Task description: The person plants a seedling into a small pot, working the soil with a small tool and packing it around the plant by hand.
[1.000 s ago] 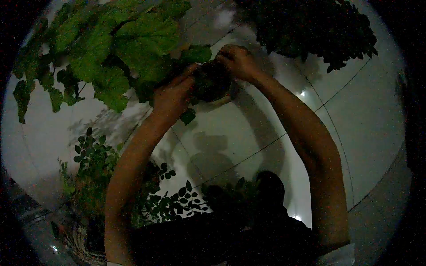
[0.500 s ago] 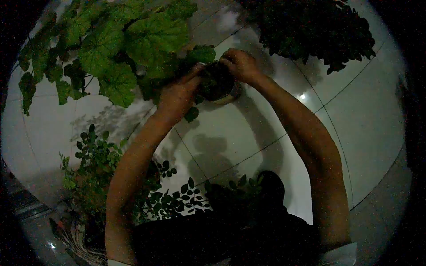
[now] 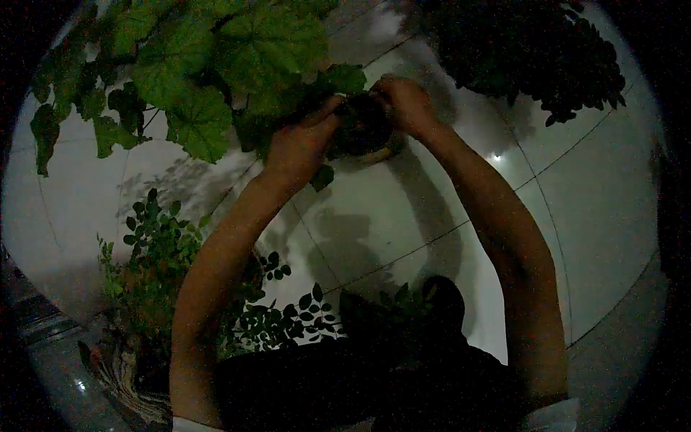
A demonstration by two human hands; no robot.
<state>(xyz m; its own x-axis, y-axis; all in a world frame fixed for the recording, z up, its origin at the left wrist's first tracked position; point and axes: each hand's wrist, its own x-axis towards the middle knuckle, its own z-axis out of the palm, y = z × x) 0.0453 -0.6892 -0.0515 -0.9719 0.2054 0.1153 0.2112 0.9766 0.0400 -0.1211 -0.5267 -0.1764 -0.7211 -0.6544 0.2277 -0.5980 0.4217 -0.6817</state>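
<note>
A round plant pot [image 3: 377, 155] with a dark interior stands on the pale tiled floor at the top centre. At its left side is my left hand [image 3: 302, 144], fingers bent together beside the rim and the leaves. My right hand [image 3: 407, 104] is curled at the upper right of the pot, its fingertips pressed together near the rim. Whatever either hand grips is lost in the dim light. Beside the left fingers, a broad-leaved green plant [image 3: 266, 47] spreads over the upper left. One of its leaves [image 3: 344, 78] lies between my hands, just above the pot.
A dark bushy plant [image 3: 529, 54] fills the upper right. Small-leaved plants [image 3: 155, 241] stand at the lower left, with more leafy sprigs [image 3: 288, 317] close to my body. The tiled floor [image 3: 590, 201] extends to the right. Deep shadow hides the edges.
The whole view has shifted slightly, so the pot, plants and hands appear a little farther right. Both hands stay at the pot, with only slight finger movement.
</note>
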